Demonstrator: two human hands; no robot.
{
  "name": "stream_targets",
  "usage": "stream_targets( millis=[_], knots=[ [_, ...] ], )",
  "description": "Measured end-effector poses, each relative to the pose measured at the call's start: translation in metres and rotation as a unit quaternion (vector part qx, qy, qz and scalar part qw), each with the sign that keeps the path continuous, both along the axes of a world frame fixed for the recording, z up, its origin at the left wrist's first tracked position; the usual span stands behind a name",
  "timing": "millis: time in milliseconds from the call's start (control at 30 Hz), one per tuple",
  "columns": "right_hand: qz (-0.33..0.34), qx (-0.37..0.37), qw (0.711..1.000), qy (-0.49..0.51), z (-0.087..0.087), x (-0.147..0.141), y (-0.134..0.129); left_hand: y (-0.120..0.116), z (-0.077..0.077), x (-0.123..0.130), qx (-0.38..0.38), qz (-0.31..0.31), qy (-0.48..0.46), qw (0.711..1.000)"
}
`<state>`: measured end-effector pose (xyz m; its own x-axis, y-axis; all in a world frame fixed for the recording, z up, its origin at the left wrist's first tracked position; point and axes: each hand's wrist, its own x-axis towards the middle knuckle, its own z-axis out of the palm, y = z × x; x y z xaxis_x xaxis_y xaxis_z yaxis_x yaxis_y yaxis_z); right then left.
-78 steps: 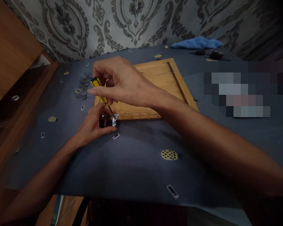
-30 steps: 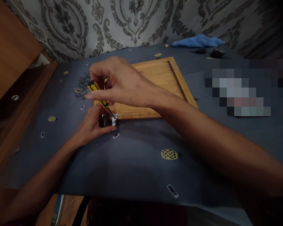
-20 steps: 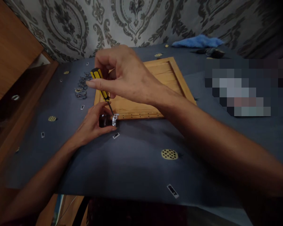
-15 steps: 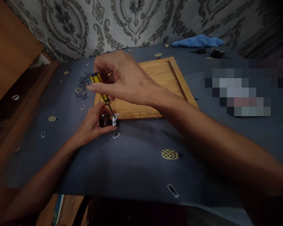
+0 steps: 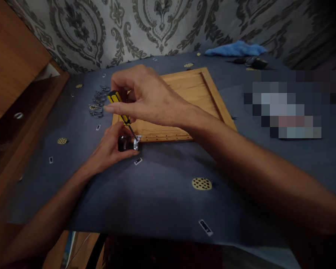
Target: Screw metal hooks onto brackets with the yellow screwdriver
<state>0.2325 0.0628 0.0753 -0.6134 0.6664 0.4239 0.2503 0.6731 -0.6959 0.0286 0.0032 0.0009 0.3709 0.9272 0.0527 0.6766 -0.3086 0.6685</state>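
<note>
My right hand (image 5: 145, 95) is closed around the yellow and black handle of a screwdriver (image 5: 118, 100). The shaft slants down, and its tip meets a shiny metal clip (image 5: 136, 144) at the near left corner of a framed wooden panel (image 5: 168, 129). My left hand (image 5: 112, 142) curls around that corner, thumb and fingers gripping the clip and a dark, glossy piece beside it whose kind I cannot make out. Small dark holes run along the panel's near edge. Whether a screw sits under the tip is too small to see.
Several metal clips (image 5: 96, 102) lie in a row left of the panel. At the back right are a blue cloth (image 5: 236, 49) and a dark tool (image 5: 249, 62). A blurred-out item (image 5: 288, 108) lies at right. A wooden cabinet (image 5: 14, 48) borders the left side of the dark-covered table (image 5: 168, 198).
My right hand and the screwdriver handle have dropped very slightly, with the tip staying at the clip. My left hand holds its place.
</note>
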Motion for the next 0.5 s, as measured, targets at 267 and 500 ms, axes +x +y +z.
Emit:
stream_targets(
  millis=[267, 500],
  knots=[
    [0.039, 0.064, 0.997, -0.009, -0.0006, 0.0025, 0.0026, 0.0004, -0.0010, -0.0018, 0.006, 0.008, 0.026, 1.000],
    [0.047, 0.071, 0.996, -0.027, 0.0001, 0.0024, 0.0040, 0.0002, -0.0007, -0.0010, 0.011, 0.004, 0.019, 1.000]
  ],
)
